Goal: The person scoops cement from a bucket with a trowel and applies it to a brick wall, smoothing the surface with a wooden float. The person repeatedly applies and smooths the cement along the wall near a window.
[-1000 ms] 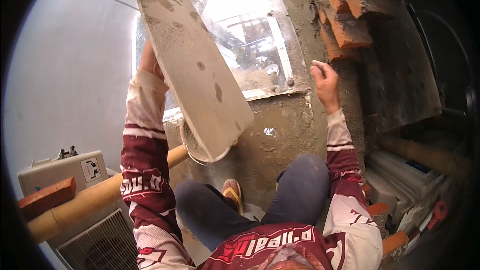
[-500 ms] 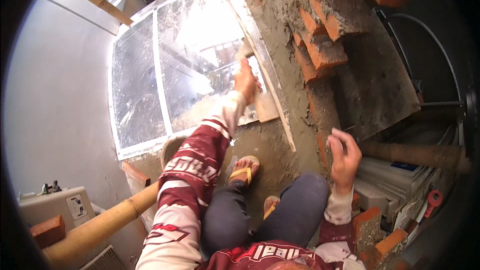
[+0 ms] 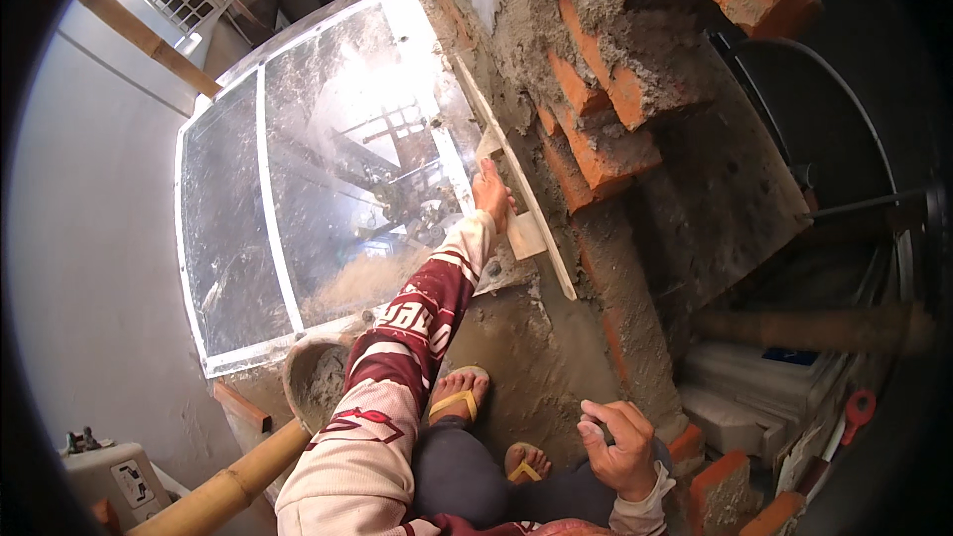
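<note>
At one o'clock your left hand [image 3: 491, 197] gripped the float [image 3: 520, 182] by spread mortar [image 3: 586, 313], right hand [image 3: 620, 447] loosely curled, two-o'clock bricks [image 3: 608, 154] still partly bare.

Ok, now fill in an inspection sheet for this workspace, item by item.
Surface: grey-brown mortar coat below the white-framed glass panel, uneven, damp-looking.
Job's things: long thin wooden board with a pale wooden grip, seen nearly edge-on; contact with the mortar unclear. Round grey-brown bucket, holding grey mortar, partly behind the left sleeve.
Clutter: rough orange bricks jutting out, mortar-crusted; more at lower right.
Hands: left hand closed on the board's grip; right hand loosely curled, nothing seen held.
Cables: thin dark line on the smooth grey wall; cable or seam, cannot tell.
Surroundings: yellow-brown bamboo pole, lower left.
</note>
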Motion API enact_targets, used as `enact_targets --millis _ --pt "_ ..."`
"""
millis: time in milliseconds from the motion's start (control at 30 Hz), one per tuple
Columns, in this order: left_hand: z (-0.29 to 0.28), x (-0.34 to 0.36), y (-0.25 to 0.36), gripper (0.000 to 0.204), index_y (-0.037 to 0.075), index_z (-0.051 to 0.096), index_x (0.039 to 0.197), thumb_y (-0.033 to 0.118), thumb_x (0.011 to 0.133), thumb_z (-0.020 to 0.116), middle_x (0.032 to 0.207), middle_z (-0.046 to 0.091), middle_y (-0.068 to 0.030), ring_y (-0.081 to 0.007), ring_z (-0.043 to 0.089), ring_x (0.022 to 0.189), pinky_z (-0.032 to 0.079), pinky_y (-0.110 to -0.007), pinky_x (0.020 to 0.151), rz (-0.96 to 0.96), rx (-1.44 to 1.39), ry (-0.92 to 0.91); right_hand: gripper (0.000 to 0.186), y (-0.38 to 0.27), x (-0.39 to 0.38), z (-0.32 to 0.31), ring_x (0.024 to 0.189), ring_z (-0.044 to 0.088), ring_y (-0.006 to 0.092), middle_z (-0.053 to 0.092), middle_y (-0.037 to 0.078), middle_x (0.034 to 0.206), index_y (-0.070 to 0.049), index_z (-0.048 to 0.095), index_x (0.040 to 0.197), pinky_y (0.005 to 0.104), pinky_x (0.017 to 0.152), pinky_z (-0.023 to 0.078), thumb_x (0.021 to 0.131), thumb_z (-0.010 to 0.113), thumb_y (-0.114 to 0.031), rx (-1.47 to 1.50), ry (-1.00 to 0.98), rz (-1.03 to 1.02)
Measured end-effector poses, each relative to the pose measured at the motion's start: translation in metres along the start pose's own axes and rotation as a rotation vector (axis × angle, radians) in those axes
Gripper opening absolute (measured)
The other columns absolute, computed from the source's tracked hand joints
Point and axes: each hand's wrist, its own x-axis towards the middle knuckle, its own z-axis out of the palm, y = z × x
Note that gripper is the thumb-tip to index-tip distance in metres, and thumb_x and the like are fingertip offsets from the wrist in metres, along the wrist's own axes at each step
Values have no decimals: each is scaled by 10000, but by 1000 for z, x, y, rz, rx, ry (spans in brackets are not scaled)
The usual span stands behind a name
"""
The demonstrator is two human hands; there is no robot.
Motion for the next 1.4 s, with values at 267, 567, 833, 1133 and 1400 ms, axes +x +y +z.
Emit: enact_targets --millis 267,567,833,1133,1400 --pt "-7 73 31 570 35 445 1036 602 991 421 612 447 -52 -201 468 435 412 -384 376 64 22 -1 230 1 -3 -13 720 642 273 678 113 811 -1 687 1039 370 655 486 837 729 -101 -31 -6 41" --pt "6 104 38 632 -36 534 963 586 997 428 586 522 -97 -247 520 420 415 -403 381 140 177 136 195 -5 7 -17 771 633 343 686 169 874 39 697 1048 423 708 495 903 667 -89 -35 23 72" --pt "1 141 42 660 6 532 766 616 988 411 554 512 -104 -256 526 440 424 -411 418 147 262 129 193 -4 14 -14 772 634 339 687 169 872 54 695 1043 416 700 496 898 661 -68 -67 25 110" --pt "7 139 41 767 -111 615 968 631 975 422 680 610 -159 -276 588 539 449 -428 498 121 392 120 201 -15 16 -8 782 635 346 685 171 875 45 695 1050 420 715 498 888 667 -70 -50 -2 161" --pt "11 102 33 788 -116 561 1074 652 964 426 687 604 -147 -247 561 503 434 -422 465 85 305 71 199 -24 8 -10 795 634 351 689 167 884 36 698 1042 437 733 490 868 677 -59 -55 9 140"
